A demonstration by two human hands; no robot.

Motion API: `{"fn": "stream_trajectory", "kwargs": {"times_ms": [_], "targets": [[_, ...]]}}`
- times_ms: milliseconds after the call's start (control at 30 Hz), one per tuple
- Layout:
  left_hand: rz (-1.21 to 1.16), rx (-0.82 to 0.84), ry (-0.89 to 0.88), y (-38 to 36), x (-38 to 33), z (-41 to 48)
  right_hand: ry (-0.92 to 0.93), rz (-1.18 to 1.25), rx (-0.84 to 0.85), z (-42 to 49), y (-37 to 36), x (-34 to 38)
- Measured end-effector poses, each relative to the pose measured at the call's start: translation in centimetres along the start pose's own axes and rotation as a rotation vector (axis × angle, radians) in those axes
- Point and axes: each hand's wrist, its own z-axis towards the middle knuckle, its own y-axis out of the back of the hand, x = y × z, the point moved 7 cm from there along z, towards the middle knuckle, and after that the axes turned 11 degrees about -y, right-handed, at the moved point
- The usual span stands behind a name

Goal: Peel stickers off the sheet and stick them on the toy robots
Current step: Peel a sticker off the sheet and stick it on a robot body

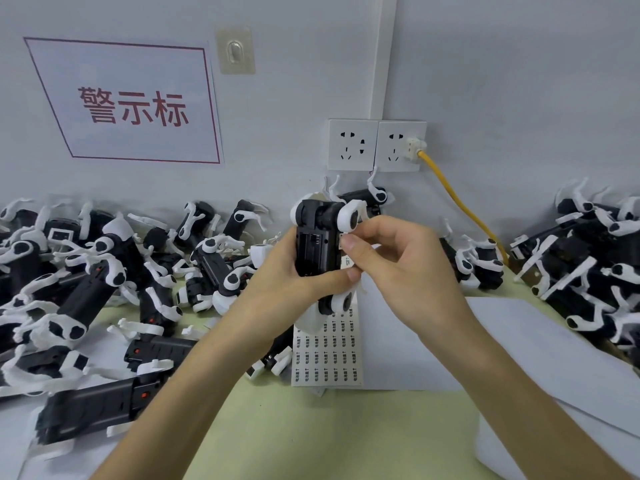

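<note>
- The left hand [284,271] grips a black and white toy robot [315,247], with the fingers curled round its body. It holds the toy above the surface [311,438], with the dark underside facing the camera.
- The right hand [405,268] pinches a small white sticker [347,261] between thumb and forefinger, right at the side edge of the held toy robot.
- The sticker sheet [329,355] lies flat on the surface, just below both hands, with rows of small printed labels.
- White paper sheets [519,341] lie beside it, to the right.
- A pile of the same toy robots [86,289] lies on the left, and another pile [588,265] on the right.
- On the wall are two sockets [377,145], a yellow cable [457,199] plugged in, and a sign [131,105] with red characters.
</note>
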Motion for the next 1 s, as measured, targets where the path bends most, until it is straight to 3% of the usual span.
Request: {"fn": "stream_trajectory", "kwargs": {"times_ms": [467,667,1000], "targets": [[0.088,-0.011,0.028,0.3,-0.5,-0.3,-0.103,0.236,0.088,0.5,0.2,-1.1],[-0.091,0.056,0.065,-0.4,-0.9,-0.4,-0.102,0.248,0.193,0.3,-0.9,-1.1],[-0.269,0.178,0.082,-1.8,-1.9,-1.1,-0.022,0.346,0.226,0.0,-1.2,-0.2]]}}
